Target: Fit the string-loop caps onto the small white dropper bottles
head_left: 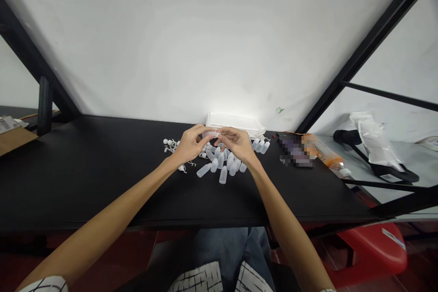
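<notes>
The left hand [189, 143] was closed, thumb below and fingers above, around a small translucent white plastic bottle [211, 134], and the right hand [237, 142] had its fingertips pinched at the other end. Both hovered over a broad matte-black rectangular worktop [102, 169], nearer its far edge than its near one. Against the far edge, just behind the hands, lay a flat stack of white sheets [236, 122]; by the right edge a clear plastic drink bottle with an orange label [331, 159] rested on its side. The held bottle sat between the two hands, its long axis running roughly parallel to the far edge, touched by both, with more of it in the left. It looked cloudy and smooth; the fingers hid whether anything capped its right end. Below, toward the near edge, similar loose translucent bottles [223, 175] lay in a heap, pointing various ways. Smallest were the white plastic caps with thin tails [165, 141], scattered on the heap's left side.
</notes>
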Motion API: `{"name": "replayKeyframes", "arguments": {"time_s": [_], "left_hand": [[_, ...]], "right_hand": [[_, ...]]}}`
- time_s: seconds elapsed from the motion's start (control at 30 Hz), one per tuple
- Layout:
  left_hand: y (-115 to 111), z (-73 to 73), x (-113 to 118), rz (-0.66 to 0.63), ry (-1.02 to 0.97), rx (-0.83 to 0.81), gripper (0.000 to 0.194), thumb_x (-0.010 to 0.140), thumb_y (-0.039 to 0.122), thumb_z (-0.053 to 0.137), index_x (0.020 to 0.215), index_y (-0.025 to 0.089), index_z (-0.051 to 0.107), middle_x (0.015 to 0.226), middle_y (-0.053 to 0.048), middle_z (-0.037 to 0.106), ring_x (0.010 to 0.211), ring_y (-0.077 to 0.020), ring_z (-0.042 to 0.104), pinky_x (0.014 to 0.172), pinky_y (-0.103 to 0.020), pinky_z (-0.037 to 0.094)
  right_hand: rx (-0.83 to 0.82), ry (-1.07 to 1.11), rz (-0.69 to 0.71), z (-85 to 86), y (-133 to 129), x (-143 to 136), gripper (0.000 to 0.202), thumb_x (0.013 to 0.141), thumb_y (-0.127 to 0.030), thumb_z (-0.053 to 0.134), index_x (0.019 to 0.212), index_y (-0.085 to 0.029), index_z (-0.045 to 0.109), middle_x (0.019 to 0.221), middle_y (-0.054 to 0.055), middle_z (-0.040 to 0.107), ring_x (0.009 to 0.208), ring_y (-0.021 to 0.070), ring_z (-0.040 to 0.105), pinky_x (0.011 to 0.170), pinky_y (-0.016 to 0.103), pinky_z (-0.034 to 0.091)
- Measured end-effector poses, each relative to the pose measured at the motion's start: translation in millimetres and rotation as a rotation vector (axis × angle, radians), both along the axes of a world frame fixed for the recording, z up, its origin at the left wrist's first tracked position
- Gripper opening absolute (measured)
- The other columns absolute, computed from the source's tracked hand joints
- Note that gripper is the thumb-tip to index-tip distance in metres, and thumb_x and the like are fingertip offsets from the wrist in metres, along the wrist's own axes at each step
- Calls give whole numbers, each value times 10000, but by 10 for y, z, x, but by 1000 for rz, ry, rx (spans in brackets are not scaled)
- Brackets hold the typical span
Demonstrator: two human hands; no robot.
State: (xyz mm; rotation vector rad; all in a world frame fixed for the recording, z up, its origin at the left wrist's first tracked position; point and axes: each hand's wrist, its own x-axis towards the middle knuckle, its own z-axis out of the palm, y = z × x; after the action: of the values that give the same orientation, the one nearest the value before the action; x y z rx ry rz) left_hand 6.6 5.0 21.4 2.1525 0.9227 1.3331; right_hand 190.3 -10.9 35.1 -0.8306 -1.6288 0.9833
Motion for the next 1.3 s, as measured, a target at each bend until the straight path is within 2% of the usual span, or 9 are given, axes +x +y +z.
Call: {"name": "replayKeyframes", "arguments": {"time_s": [0.23,0.33,0.47,0.6,0.7,0.8,1.0,1.13,1.3], "left_hand": [[12,6,-21,-70,-59,44,304,857,390,648,1069,190,734,979,-83,640,782,-150,599,563,-229,509],[18,9,-19,-70,-81,-9,354,834,417,668,1109,199,719,1000,-85,635,815,-162,600,574,-231,526],[17,-1,-3,-51,-76,-127,468,834,437,655,1224,178,660,1018,-100,635,726,-144,588,523,-228,520],[4,2,3,-112,-63,-196,402,860,431,617,1138,156,709,968,-97,661,602,-111,558,501,-243,514],[0,5,-4,-144,-85,-196,380,845,413,639,1107,151,723,936,-88,662,556,-96,533,501,-254,518],[5,1,-13,-155,-79,-163,368,839,394,652,1108,154,723,929,-85,663,577,-103,549,507,-250,516],[5,-9,-28,-131,7,-48,337,865,391,631,1104,174,728,951,-90,691,672,-139,605,552,-248,507],[2,-11,-34,-93,88,135,284,902,345,600,1107,192,724,960,-85,702,741,-152,626,614,-259,500],[27,-34,-40,-78,141,399,250,938,236,550,1135,195,699,965,-81,688,812,-154,631,694,-276,513]], "right_hand": [[26,63,-8,-10,11,-3,287,741,-421,738,874,-171,688,889,62,672,852,209,675,658,338,622],[34,61,-37,-20,19,-7,268,726,-413,743,841,-178,687,922,64,665,891,214,661,655,329,621],[34,61,-91,-32,23,-26,268,716,-403,737,853,-178,690,952,69,676,906,217,656,663,327,615],[25,19,-87,-40,21,-32,264,753,-387,702,912,-177,698,997,80,693,913,218,668,665,317,608],[19,-8,-28,-48,20,-19,294,779,-410,684,947,-169,685,922,85,701,833,218,688,612,317,596],[38,10,23,-60,20,-7,304,793,-426,682,938,-160,662,834,75,687,783,214,688,588,324,593],[17,38,54,-78,32,3,305,770,-445,710,867,-168,628,804,52,653,793,206,670,595,341,612],[-1,70,67,-77,29,3,313,744,-444,738,830,-162,631,782,53,655,783,220,678,614,380,621],[-23,119,39,-69,14,-19,320,709,-447,771,802,-170,639,760,31,675,757,197,688,672,373,632]]}}
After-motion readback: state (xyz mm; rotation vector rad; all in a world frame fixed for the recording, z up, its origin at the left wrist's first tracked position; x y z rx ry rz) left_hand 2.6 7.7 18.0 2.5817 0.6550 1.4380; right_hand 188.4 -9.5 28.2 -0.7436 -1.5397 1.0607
